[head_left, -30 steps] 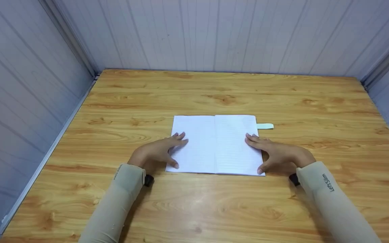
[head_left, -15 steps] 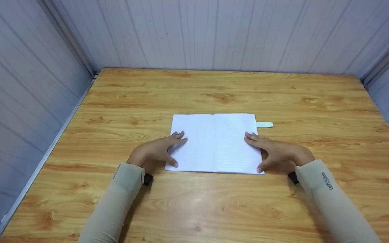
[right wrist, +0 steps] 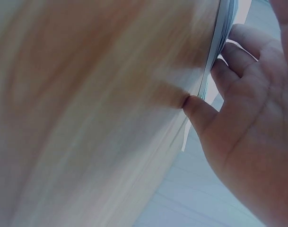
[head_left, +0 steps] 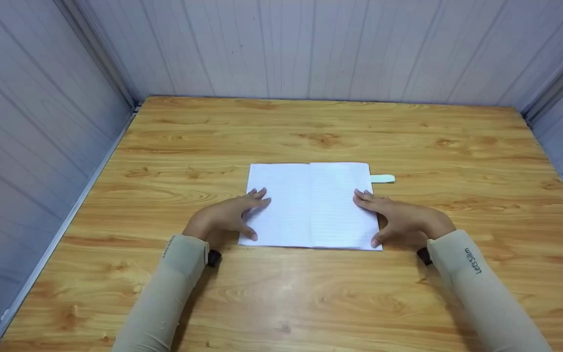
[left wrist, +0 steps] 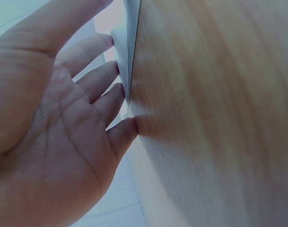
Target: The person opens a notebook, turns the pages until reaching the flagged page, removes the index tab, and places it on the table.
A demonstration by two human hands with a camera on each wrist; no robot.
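An open notebook (head_left: 289, 210) with white lined pages lies flat on the wooden table. My left hand (head_left: 227, 214) rests at its left edge, fingertips and thumb spread on the left page. On the opposite side my right hand (head_left: 401, 217) touches the right page the same way, thumb close to the lower corner. Both wrist views show the palms turned toward the notebook's side edges, with the little fingers down at the table surface. From the right edge, above the right hand, sticks out a pale strap (head_left: 382, 179).
The wooden table (head_left: 281, 303) extends around the notebook on all sides. Panelled walls stand behind it (head_left: 281, 49) and along the left (head_left: 32, 122) and right sides. A dark wrist device (head_left: 214, 258) shows below the left sleeve, another (head_left: 424, 256) below the right.
The head view has tipped slightly, so the table and notebook appear a little higher. Both hands keep their places on the pages.
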